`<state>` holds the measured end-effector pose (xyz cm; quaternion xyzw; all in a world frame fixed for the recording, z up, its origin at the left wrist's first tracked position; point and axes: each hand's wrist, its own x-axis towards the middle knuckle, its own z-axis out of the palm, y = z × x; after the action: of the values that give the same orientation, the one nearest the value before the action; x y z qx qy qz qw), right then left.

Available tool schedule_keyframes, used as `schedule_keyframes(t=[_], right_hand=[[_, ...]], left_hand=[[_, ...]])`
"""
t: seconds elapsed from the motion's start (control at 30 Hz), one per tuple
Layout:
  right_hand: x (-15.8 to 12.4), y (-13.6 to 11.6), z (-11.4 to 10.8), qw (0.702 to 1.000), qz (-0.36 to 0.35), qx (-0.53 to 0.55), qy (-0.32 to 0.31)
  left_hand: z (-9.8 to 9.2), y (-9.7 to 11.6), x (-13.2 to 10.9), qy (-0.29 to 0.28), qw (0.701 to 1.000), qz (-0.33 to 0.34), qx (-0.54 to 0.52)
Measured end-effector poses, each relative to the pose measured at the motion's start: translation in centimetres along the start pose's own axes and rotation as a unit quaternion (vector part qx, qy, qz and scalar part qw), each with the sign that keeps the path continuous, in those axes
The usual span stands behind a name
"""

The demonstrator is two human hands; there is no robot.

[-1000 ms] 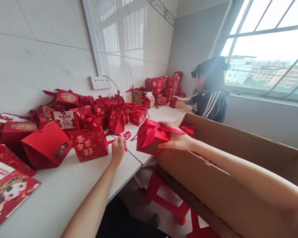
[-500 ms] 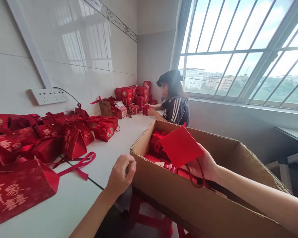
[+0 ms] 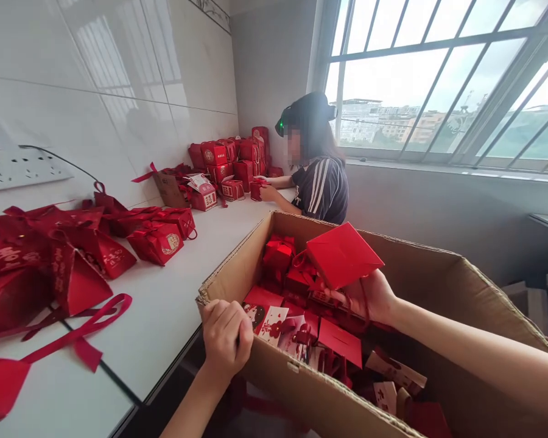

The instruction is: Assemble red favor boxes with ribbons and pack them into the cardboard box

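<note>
A red box [image 3: 344, 254] is held by the right hand [image 3: 377, 298], four o'clock; the carton [image 3: 438, 274] is touched by the left hand [image 3: 227, 334], grip unclear.

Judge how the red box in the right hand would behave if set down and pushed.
The red box is probably light, since only the right hand holds it. Its crisp edges suggest fairly stiff card; its flat faces should make it slide, not roll.

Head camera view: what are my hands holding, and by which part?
Your right hand holds a red box from below, near its lower edge. Your left hand is curled at the carton; whether it grips it can't be told.
</note>
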<state>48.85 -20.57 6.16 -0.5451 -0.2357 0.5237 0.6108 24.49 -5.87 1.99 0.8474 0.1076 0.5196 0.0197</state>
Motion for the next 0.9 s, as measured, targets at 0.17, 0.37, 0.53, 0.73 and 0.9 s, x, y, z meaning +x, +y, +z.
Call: schedule_keyframes(t=[0.17, 0.37, 0.53, 0.73, 0.9], right_hand=[[0.3, 0.7, 0.2, 1.000, 0.006, 0.006, -0.005], [2.8, 1.6, -2.3, 0.886, -0.240, -0.349, 0.187], [7.8, 2.8, -5.5, 0.721, -0.267, -0.615, 0.175], [11.6, 4.8, -4.8, 0.690, -0.203, -0.666, 0.200], [11.9, 3.4, -2.9, 0.639, -0.153, -0.730, 0.187]], left_hand=[[0.4, -0.1, 0.0, 0.017, 1.000, 0.008, -0.014], [0.5, 0.1, 0.0, 0.029, 0.999, 0.003, -0.016], [0.1, 0.3, 0.0, 0.011, 1.000, -0.004, -0.016], [-0.1, 0.6, -0.1, -0.018, 1.000, -0.018, -0.004], [-0.5, 1.1, 0.2, -0.056, 0.997, -0.037, -0.025]])
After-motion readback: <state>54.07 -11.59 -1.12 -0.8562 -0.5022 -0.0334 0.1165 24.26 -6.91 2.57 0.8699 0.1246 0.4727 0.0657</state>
